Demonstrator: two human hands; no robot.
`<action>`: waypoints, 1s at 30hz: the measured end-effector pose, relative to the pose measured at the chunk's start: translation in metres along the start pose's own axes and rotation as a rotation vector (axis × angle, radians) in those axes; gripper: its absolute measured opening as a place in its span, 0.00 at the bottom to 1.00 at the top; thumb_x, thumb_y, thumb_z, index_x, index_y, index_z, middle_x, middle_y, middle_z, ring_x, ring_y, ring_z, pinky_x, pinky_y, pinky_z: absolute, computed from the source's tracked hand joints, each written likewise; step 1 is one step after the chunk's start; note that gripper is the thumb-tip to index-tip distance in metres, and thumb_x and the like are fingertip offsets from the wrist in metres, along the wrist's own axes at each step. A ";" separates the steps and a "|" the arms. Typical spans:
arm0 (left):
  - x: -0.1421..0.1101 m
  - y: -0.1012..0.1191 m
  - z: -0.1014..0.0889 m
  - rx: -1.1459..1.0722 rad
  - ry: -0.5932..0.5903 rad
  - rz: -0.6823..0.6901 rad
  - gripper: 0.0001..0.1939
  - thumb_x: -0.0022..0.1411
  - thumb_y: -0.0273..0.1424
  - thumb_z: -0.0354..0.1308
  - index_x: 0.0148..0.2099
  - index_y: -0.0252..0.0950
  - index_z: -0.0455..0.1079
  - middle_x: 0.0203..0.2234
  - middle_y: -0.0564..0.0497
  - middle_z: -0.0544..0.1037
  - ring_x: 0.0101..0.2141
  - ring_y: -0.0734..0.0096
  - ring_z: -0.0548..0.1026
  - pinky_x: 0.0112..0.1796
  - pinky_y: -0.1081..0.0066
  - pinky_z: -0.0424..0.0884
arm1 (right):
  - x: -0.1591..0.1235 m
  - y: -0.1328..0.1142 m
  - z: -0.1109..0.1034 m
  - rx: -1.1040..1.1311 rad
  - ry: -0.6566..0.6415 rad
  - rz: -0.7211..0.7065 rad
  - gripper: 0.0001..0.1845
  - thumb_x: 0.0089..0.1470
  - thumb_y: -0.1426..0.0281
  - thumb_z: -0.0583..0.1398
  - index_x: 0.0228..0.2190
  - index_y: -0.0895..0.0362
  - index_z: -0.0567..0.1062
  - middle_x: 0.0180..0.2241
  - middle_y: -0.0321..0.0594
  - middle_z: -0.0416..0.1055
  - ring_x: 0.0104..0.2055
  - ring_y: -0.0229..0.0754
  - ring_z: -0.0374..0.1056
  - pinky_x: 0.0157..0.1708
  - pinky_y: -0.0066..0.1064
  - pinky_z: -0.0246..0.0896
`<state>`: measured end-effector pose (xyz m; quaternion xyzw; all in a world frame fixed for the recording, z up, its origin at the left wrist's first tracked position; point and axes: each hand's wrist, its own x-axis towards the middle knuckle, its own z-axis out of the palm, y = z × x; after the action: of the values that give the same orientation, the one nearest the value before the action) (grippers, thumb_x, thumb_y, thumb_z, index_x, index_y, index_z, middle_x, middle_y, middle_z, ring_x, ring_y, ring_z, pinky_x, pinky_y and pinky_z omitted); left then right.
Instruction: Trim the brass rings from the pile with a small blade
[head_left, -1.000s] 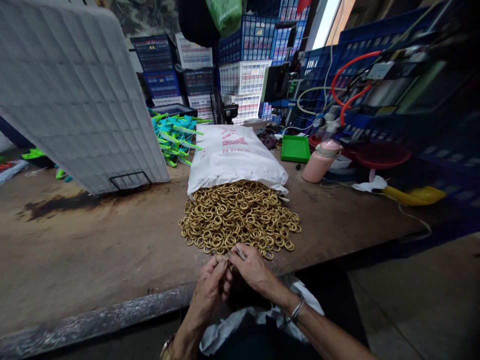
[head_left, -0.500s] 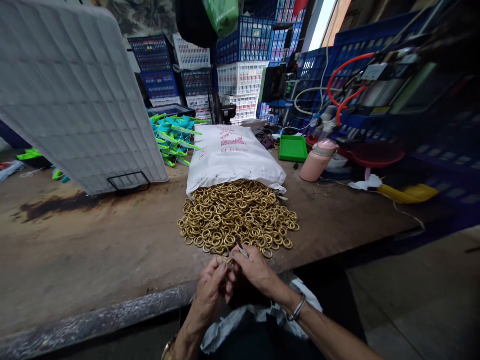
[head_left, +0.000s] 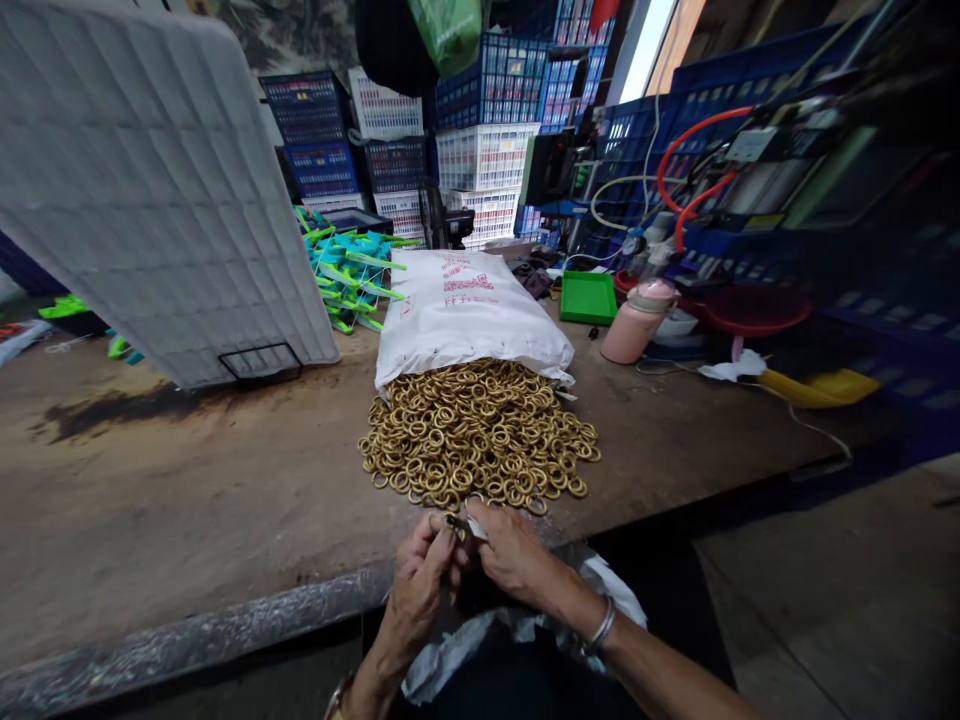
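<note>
At the table's front edge my left hand [head_left: 421, 572] pinches a brass-coloured ring [head_left: 460, 536], mostly covered by the fingers. My right hand [head_left: 517, 562] is closed round a small knife-like tool [head_left: 476, 527] with a pale handle and a dark tip; the tip points left and meets the ring. Just beyond both hands lies a heap of brass-coloured rings [head_left: 480, 435], spilling from the mouth of a white woven sack [head_left: 480, 325] with red print.
A large pale ribbed panel [head_left: 157, 200] stands at left beside green-and-blue plastic pieces [head_left: 349, 270]. A green tray [head_left: 588, 297], a pink bottle [head_left: 637, 322] and a yellow scoop [head_left: 817, 388] lie at right. Stacked crates [head_left: 487, 155] fill the back. Pale cloth [head_left: 450, 655] lies below the hands.
The right hand has turned the tool: its dark tip, which pointed up towards the heap, now points left at the ring. My left hand has stayed nearly in place.
</note>
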<state>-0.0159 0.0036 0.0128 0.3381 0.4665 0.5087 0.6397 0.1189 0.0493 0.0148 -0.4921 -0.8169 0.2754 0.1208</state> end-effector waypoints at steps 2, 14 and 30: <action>-0.007 0.005 0.000 -0.040 -0.011 0.001 0.17 0.52 0.44 0.56 0.25 0.35 0.60 0.15 0.57 0.67 0.12 0.85 0.58 0.14 0.81 0.55 | 0.001 0.007 0.001 -0.088 0.002 0.017 0.12 0.42 0.80 0.50 0.30 0.57 0.67 0.24 0.37 0.68 0.25 0.36 0.60 0.25 0.26 0.41; -0.008 0.027 -0.034 -0.478 0.211 -0.053 0.11 0.48 0.34 0.61 0.27 0.33 0.63 0.22 0.53 0.70 0.17 0.83 0.62 0.17 0.80 0.57 | 0.000 -0.007 0.021 -0.127 0.061 -0.012 0.10 0.50 0.72 0.53 0.37 0.55 0.64 0.32 0.38 0.70 0.33 0.40 0.64 0.30 0.27 0.46; 0.005 0.005 -0.030 -0.407 0.228 -0.157 0.12 0.45 0.34 0.63 0.28 0.33 0.65 0.23 0.54 0.71 0.22 0.79 0.68 0.17 0.81 0.60 | 0.014 0.003 0.012 0.044 0.172 0.061 0.05 0.49 0.74 0.51 0.25 0.56 0.65 0.22 0.33 0.63 0.25 0.34 0.58 0.26 0.25 0.45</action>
<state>-0.0456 0.0081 0.0061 0.1054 0.4484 0.5757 0.6755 0.1085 0.0590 0.0023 -0.5360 -0.7818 0.2536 0.1929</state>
